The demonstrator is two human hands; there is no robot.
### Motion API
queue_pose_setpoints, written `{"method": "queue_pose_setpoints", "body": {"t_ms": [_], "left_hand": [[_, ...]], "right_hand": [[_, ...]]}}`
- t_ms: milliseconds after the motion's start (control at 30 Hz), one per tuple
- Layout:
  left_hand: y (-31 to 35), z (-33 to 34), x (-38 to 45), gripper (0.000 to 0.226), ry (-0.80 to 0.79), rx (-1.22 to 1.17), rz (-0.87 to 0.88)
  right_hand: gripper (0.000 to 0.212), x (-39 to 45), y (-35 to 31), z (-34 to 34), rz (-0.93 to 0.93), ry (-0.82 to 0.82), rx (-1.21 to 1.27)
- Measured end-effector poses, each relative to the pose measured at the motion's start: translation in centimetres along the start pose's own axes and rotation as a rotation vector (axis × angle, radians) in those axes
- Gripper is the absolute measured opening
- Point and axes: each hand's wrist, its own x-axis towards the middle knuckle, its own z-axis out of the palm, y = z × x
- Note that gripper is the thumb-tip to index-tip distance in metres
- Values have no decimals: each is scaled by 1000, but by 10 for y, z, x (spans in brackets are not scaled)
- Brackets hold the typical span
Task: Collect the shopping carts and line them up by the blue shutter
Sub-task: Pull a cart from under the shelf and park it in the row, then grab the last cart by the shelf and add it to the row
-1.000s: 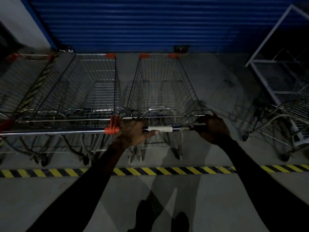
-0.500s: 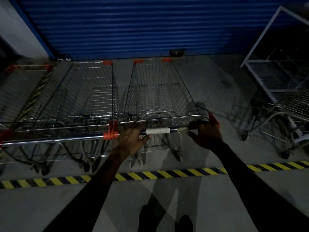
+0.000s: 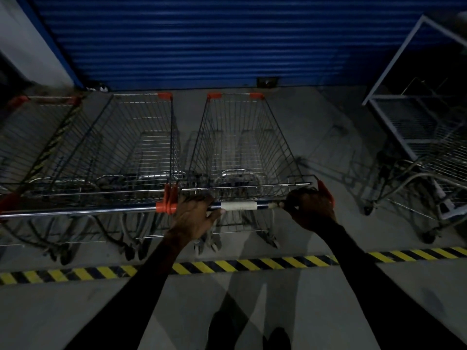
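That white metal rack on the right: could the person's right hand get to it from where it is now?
Probably not without stepping over. The right hand grips the handle of the rightmost cart in the row, and open floor plus another cart lie between it and the white rack.

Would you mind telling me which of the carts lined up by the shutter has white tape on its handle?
The rightmost cart in the row, the one both hands grip. White tape wraps its handle between the left hand and right hand; the neighbouring handles are bare metal.
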Motion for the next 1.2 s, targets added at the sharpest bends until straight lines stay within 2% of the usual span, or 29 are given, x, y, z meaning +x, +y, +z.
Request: {"method": "queue_pose_setpoints", "body": {"t_ms": [233, 300, 400, 533, 700, 867, 1000, 1067, 1133, 1200], "left_hand": [[3, -1, -3, 78, -16, 4, -5], [6, -2, -4, 79, -14, 8, 0], [16, -6, -5, 79, 26, 1, 6], [29, -8, 0, 70, 80, -9, -5], [52, -10, 3, 53, 149, -44, 47], [101, -10, 5, 47, 202, -215, 130], [166, -5, 6, 43, 227, -365, 250], [204, 2, 4, 48, 167, -397, 249], [237, 13, 0, 51, 120, -428, 235], [273, 26, 0, 45, 150, -452, 291]], "right_hand": [[64, 0, 2, 3, 7, -73, -32], [58, 0, 5, 2, 7, -70, 26], [37, 2, 4, -10, 54, -52, 157], [38, 5, 4, -27, 141, -59, 267], [33, -6, 3, -36, 180, 15, 350], [19, -55, -1, -44, 231, 204, 527], [34, -110, 19, -45, 378, 258, 618], [44, -140, 37, -43, 420, 291, 664], [48, -168, 58, -36, 437, 304, 688], [49, -190, 89, -32, 482, 301, 716]]}}
